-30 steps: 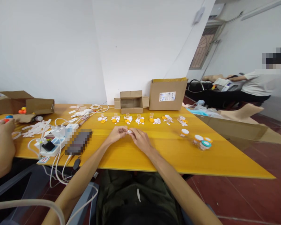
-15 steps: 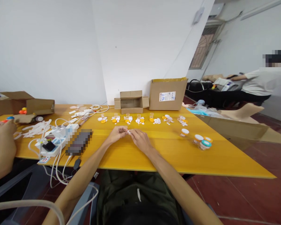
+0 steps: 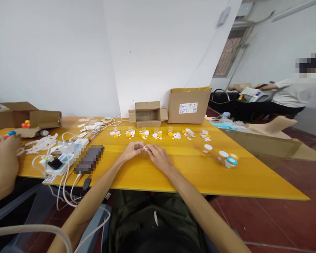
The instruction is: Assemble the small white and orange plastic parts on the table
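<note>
My left hand (image 3: 133,151) and my right hand (image 3: 157,154) meet above the middle of the yellow table (image 3: 152,177). Their fingers are closed on a small white plastic part (image 3: 145,148), mostly covered by the fingertips, so its exact kind is hidden. Behind the hands runs a row of small piles: white pieces (image 3: 177,135), orange ring lids (image 3: 128,135) and clear little cups (image 3: 171,129). Off to the right stand several clear jars, one with a white-topped orange lid (image 3: 208,147) and one with a teal lid (image 3: 231,161).
A small open carton (image 3: 147,123) and a larger box (image 3: 189,114) stand against the wall. Left of me lie a phone (image 3: 91,160), a power strip (image 3: 60,165) with cables, and white strips (image 3: 42,144). A co-worker's arm (image 3: 6,165) reaches in at far left.
Both hands stay in nearly the same place, with the white part turned slightly between the fingertips. At far left, the co-worker's hand has shifted a little.
</note>
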The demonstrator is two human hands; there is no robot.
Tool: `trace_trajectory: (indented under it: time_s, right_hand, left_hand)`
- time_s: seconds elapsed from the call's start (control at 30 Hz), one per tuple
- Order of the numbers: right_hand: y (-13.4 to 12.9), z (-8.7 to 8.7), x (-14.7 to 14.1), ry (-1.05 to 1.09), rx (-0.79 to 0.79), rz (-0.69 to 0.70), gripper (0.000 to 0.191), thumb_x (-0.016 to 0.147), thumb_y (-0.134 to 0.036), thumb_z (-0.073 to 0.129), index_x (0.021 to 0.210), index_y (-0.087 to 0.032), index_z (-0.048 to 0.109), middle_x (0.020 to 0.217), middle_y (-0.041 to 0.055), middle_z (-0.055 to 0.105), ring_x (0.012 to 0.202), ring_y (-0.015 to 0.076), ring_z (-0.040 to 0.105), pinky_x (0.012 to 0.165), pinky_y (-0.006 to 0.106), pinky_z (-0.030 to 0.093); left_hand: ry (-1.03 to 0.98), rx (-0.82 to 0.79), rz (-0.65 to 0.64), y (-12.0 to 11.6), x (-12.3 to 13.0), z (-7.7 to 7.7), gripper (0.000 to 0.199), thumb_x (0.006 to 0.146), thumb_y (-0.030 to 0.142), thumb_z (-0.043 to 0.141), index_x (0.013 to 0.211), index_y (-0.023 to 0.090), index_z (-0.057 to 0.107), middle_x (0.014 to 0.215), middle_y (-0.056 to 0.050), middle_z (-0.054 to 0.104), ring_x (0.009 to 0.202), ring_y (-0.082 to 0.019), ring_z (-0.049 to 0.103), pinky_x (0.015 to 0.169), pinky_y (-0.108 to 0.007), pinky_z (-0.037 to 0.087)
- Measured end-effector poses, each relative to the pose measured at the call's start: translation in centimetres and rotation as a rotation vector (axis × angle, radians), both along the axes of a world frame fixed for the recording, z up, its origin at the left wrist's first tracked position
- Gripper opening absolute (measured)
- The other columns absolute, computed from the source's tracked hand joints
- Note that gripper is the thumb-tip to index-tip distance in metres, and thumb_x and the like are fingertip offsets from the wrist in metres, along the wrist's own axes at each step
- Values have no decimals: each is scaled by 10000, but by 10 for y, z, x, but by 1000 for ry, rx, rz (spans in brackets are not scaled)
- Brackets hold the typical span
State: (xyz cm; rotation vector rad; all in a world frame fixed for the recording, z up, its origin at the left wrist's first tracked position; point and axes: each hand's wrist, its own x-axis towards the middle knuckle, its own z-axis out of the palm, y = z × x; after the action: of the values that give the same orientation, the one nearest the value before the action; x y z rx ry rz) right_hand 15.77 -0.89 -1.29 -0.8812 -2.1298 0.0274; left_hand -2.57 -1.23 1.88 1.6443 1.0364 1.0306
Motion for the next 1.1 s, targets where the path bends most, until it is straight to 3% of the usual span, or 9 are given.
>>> trace_trajectory:
  time_s: [0.27, 1.1]
  right_hand:
    - [1, -1, 1, 11, -30, -18, 181, 964, -172, 539, 1014, -269, 683, 966, 52, 755, 897, 215, 703, 722, 281, 511]
    - [-2, 3, 2, -21, 16, 5, 196, 937, -166, 537, 1025, -267, 680, 984, 57, 756, 913, 214, 693, 741, 292, 512]
  left_hand:
    - [12, 10, -9, 0, 0, -1, 274, 682, 364, 800, 784, 168, 639, 682, 27, 604, 570, -91, 520, 555, -216, 447]
    - [7, -20, -4, 2, 0, 0, 366, 678, 481, 791, 745, 176, 601, 613, 46, 568, 489, -65, 478, 483, -194, 384]
